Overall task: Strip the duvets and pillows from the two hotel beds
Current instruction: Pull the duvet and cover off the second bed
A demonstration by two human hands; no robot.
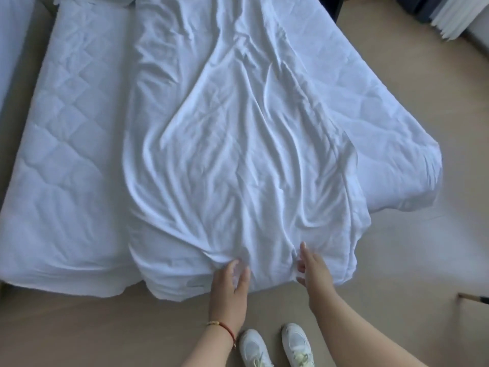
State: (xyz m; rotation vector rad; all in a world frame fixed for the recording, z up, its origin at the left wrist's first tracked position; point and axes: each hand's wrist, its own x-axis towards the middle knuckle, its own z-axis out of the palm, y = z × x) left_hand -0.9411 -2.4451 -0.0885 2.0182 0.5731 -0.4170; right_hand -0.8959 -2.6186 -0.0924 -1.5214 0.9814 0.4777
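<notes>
A white duvet (243, 160) lies crumpled across the bed, its near end bunched at the foot and its right side hanging off over the floor. The quilted white mattress pad (66, 160) shows bare on the bed's left half. My left hand (229, 284) rests at the duvet's near edge, fingers pinching a fold of the cloth. My right hand (313, 271) is just to the right, fingers spread and touching the same bunched edge. At the top left corner, white bedding (95, 0), perhaps a pillow, is barely in view.
A second bed's edge (13, 43) shows at the far left. Beige floor (119, 327) surrounds the foot of the bed, with my white shoes (275, 348) on it. White curtains (455, 14) hang at top right. A stick-like handle (473, 298) pokes in at the right edge.
</notes>
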